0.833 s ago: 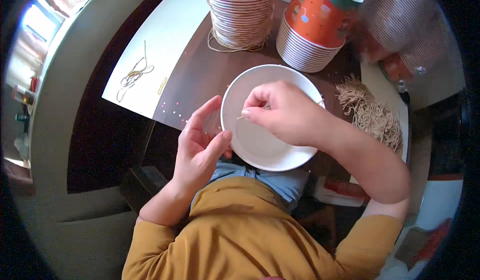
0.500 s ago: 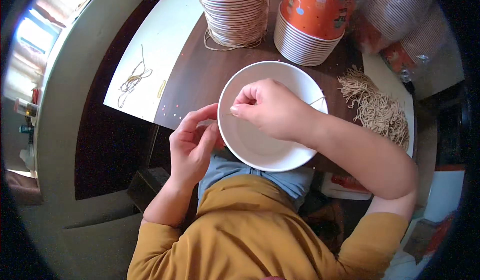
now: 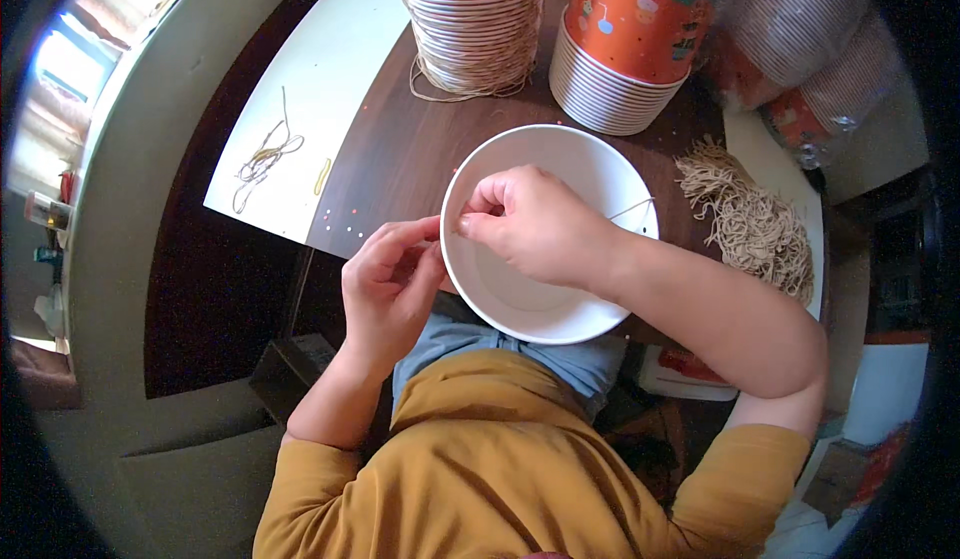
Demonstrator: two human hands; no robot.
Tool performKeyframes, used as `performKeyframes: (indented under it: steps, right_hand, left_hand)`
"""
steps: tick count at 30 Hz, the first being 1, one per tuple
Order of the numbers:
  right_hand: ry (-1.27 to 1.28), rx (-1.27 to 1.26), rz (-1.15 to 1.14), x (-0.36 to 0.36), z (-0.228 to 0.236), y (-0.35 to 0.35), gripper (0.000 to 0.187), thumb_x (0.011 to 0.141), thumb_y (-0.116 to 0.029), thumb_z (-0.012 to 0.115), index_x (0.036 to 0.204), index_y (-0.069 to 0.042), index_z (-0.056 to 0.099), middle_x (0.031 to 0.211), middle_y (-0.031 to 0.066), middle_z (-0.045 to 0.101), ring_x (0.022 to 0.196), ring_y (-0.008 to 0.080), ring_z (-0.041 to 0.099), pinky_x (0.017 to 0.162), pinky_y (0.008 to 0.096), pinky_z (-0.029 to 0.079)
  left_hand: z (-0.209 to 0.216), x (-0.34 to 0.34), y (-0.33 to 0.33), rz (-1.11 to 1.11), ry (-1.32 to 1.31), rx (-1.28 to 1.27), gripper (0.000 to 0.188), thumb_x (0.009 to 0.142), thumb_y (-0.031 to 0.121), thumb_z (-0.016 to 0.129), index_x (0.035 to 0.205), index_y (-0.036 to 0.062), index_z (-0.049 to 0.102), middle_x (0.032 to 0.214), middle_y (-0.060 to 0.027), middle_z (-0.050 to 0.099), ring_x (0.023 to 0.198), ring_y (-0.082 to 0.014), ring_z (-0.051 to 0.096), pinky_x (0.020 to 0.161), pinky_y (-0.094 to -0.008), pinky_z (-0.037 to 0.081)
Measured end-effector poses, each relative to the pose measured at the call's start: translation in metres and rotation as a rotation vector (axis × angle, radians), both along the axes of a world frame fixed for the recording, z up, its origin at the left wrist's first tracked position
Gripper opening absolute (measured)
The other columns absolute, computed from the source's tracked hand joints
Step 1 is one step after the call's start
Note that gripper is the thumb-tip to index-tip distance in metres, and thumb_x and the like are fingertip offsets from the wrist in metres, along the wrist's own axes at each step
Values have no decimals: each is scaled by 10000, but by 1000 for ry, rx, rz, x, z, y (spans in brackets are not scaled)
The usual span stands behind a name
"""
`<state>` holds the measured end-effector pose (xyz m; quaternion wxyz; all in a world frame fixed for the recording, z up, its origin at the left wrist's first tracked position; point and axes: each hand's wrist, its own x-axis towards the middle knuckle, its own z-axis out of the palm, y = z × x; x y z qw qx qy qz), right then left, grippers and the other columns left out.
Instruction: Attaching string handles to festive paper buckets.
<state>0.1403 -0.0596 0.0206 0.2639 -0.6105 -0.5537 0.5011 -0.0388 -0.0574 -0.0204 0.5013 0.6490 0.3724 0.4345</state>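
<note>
A white-lined paper bucket (image 3: 520,304) stands tilted with its mouth facing me, at the table's near edge. My right hand (image 3: 540,224) reaches inside it, thumb and forefinger pinched together at the left inner wall. A thin beige cord (image 3: 630,209) comes out past this hand and shows against the right inner wall; its pinched end is hidden by the fingers. Outside the bucket, my left hand (image 3: 385,284) is curled with thumb and fingers drawn together at the left wall, opposite the right fingertips. What these fingers hold, if anything, is hidden.
A bundle of cut beige cords (image 3: 755,224) lies on the right. At the back stand a bucket stack hung with cords (image 3: 475,34) and another orange-and-green stack (image 3: 625,59). Bagged buckets (image 3: 800,19) fill the far right. Loose cord (image 3: 265,164) lies on the left white surface.
The right fingertips have moved slightly left to the bucket's inner wall, and the cord end seen at them before is now hidden. The left fingers have come closer together against the outside.
</note>
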Motion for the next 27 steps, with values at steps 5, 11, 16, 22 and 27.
performKeyframes:
  steps: [5, 11, 16, 22, 27]
  right_hand:
    - [21, 12, 21, -2, 2, 1, 189, 897, -169, 599, 830, 3, 641, 727, 13, 620, 697, 72, 542, 652, 267, 457]
    - [-47, -67, 133, 7, 24, -4, 401, 870, -315, 645, 1063, 35, 607, 829, 45, 610, 794, 107, 560, 723, 271, 463]
    - [-463, 350, 337, 9, 58, -54, 897, 701, -558, 727, 1259, 82, 438, 990, 219, 619, 897, 339, 640, 804, 401, 507]
    - [-805, 562, 252, 0, 53, -74, 324, 694, -228, 757, 885, -39, 576, 778, 112, 578, 720, 315, 605, 642, 407, 485]
    - [-945, 754, 79, 10, 41, -68, 239, 697, -142, 732, 822, -67, 542, 761, 98, 543, 705, 293, 578, 616, 399, 450]
  left_hand:
    - [4, 0, 5, 76, 268, 325, 94, 795, -57, 652, 881, -20, 656, 770, -88, 634, 671, -127, 639, 605, -229, 510]
    - [11, -4, 8, 67, 273, 350, 26, 777, -25, 625, 800, -21, 613, 725, -89, 604, 614, -138, 601, 572, -251, 479]
    - [8, -20, 9, 64, 108, 160, 42, 794, -15, 554, 766, -23, 584, 703, -58, 546, 609, -113, 526, 574, -230, 425]
    - [11, -15, 9, -150, -298, -41, 98, 825, -12, 498, 787, -24, 589, 933, -105, 616, 705, -95, 538, 660, -226, 445]
    - [5, -13, 10, -375, -486, -37, 106, 919, 28, 462, 919, -23, 555, 1124, -197, 614, 724, -107, 580, 699, -258, 498]
